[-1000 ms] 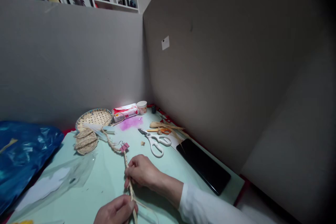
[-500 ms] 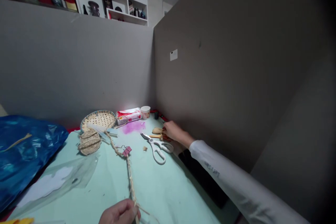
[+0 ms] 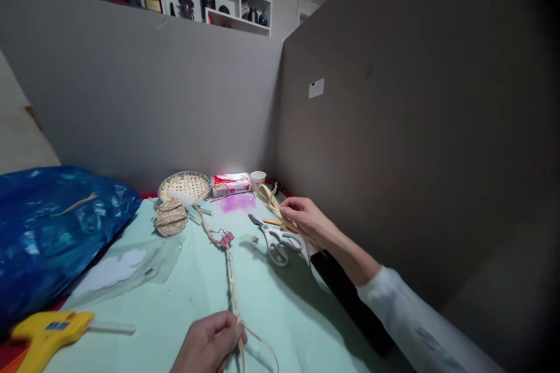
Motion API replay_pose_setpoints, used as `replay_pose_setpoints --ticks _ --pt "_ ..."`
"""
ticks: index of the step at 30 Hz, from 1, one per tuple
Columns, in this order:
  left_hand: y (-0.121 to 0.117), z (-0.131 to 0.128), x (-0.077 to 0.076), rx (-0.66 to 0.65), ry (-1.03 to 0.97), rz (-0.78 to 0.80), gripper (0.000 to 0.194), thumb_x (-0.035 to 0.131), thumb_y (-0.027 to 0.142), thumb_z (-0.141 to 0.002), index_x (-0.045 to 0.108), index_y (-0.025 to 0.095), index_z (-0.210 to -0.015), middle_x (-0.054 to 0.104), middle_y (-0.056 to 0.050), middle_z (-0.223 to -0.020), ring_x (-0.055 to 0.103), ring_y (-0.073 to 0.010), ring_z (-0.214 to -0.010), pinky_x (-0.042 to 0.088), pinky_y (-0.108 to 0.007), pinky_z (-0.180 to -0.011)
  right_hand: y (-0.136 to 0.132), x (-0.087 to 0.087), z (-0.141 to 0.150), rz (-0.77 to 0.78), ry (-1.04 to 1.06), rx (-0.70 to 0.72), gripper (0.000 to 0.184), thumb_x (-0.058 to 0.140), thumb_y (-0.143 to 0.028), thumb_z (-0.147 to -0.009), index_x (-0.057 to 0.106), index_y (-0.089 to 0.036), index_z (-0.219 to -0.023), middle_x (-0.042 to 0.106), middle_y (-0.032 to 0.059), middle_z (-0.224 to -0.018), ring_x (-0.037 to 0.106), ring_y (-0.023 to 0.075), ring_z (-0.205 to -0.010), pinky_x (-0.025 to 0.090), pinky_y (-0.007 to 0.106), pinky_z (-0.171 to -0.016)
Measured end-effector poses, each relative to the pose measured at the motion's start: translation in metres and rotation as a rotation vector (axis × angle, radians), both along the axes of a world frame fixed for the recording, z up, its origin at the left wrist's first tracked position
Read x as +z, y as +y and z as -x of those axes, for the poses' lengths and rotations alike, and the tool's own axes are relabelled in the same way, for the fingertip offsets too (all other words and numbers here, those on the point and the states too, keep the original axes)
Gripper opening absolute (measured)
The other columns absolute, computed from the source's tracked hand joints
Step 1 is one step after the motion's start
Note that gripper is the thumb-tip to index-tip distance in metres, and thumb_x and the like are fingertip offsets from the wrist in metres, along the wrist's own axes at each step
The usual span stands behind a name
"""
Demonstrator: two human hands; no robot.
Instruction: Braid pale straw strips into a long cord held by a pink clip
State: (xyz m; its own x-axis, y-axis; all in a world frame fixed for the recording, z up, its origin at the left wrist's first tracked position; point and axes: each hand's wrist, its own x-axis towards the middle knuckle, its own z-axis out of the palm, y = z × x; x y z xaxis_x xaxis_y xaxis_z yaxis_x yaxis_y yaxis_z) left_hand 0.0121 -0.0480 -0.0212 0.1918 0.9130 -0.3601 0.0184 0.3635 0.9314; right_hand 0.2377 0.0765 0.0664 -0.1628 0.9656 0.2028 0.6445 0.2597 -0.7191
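Near the front edge my left hand is closed on the near end of a pale straw braid, where loose strands hang out past the fingers. The braid runs away over the green cloth, with a pink binder clip gripping it midway. On the right, my right hand pinches a bundle of pale flat straw strips, raised over the table. White-handled scissors lie just left of that hand, beside an orange stick partly hidden by the strips.
A coil of braided straw, a round woven basket, a red-white packet and a paper cup stand at the back. To the left are a blue plastic bag, a clear pouch and a yellow glue gun.
My right hand has lifted the straw strips off the table and drawn them nearer. My left hand keeps its hold on the braid. The view has turned left, bringing the glue gun into sight.
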Motion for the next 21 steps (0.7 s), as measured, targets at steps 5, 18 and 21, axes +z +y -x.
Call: replay_pose_setpoints --ticks 5,18,21 --pt "-0.008 -0.004 0.008 0.033 -0.03 0.007 0.033 0.065 0.047 -0.069 0.054 0.017 -0.06 0.023 0.013 -0.037 0.011 -0.0027 -0.035 0.003 -0.02 -0.038 -0.068 -0.032 0.033 0.408 0.477 0.253 0.025 0.054 -0.04 -0.08 0.05 -0.016 -0.078 0.063 0.0027 -0.07 0.04 0.007 -0.05 0.029 0.019 -0.048" --pt "-0.012 -0.008 0.018 0.049 -0.101 0.045 0.017 0.062 0.033 -0.068 0.053 0.018 -0.069 0.028 0.013 -0.041 0.01 -0.0015 -0.034 0.003 -0.02 -0.036 -0.098 -0.06 0.055 0.678 0.688 0.49 0.022 0.064 -0.026 -0.071 0.048 -0.018 -0.085 0.055 -0.0019 -0.069 0.04 0.0084 -0.057 0.029 0.022 -0.055" --pt "-0.012 -0.007 0.017 0.024 -0.082 0.093 0.015 0.055 0.033 -0.074 0.05 0.019 -0.071 0.03 0.012 -0.044 0.01 -0.0025 -0.037 0.004 -0.018 -0.036 -0.099 -0.058 0.055 0.66 0.659 0.446 0.014 0.059 -0.025 -0.073 0.048 -0.018 -0.079 0.05 -0.0025 -0.066 0.037 0.0087 -0.057 0.027 0.022 -0.055"
